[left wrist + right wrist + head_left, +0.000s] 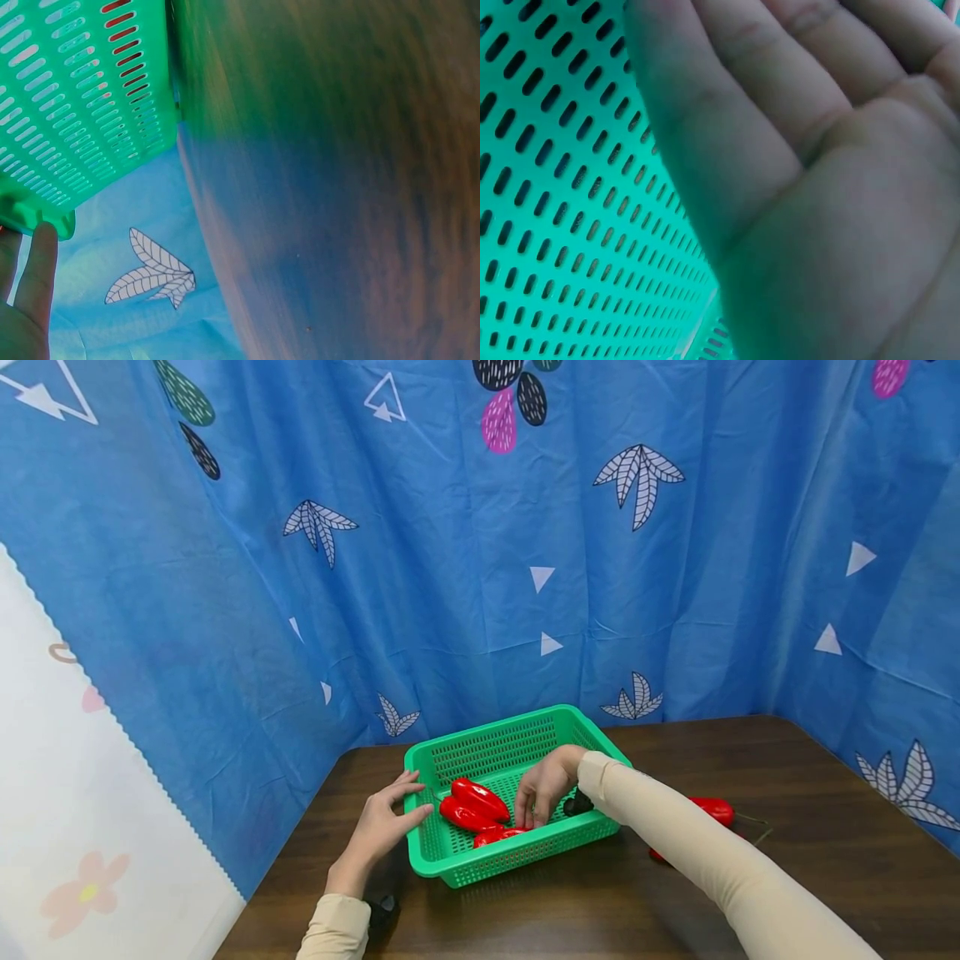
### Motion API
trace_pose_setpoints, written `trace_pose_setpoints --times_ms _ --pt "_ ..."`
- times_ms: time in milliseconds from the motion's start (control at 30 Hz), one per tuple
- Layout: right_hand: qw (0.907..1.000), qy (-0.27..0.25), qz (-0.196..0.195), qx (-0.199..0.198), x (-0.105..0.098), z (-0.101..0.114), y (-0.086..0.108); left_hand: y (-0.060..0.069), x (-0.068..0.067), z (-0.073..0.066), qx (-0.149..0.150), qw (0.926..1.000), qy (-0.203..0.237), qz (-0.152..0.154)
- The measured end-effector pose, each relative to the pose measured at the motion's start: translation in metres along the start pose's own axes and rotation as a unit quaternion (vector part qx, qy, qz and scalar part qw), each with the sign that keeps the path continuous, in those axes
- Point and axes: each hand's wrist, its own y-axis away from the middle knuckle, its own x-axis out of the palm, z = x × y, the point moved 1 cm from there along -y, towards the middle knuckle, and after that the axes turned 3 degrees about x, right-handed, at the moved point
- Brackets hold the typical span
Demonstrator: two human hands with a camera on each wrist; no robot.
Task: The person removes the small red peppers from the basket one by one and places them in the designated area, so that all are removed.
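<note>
We judge the work partway along: 3 red peppers [468,817] lie inside the green basket [525,853] at lower centre, while what look like 2 more peppers [716,811] lie on the dark wood-grain surface [570,910] at lower right, partly behind the right sleeve [675,839]. The right grip [549,783] is down in the basket; we cannot tell whether it holds anything. The left grip [382,822], fingers spread, is at the basket's left rim. A blue printed curtain [450,568] backs the scene; white cloth [75,777] hangs at left.
</note>
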Motion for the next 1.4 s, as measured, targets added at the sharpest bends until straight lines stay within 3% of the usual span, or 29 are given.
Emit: trace_pose_setpoints --times_ms 400,1400 --pt "0.9986 0.038 0.036 0.008 0.0033 0.0015 0.0015 0.0007 -0.0001 -0.0022 -0.002 1.0 0.001 0.001" --pt "0.9989 0.036 0.03 -0.002 0.0037 0.0008 -0.0046 -0.0011 0.0009 0.0042 0.0 1.0 0.001 0.001"
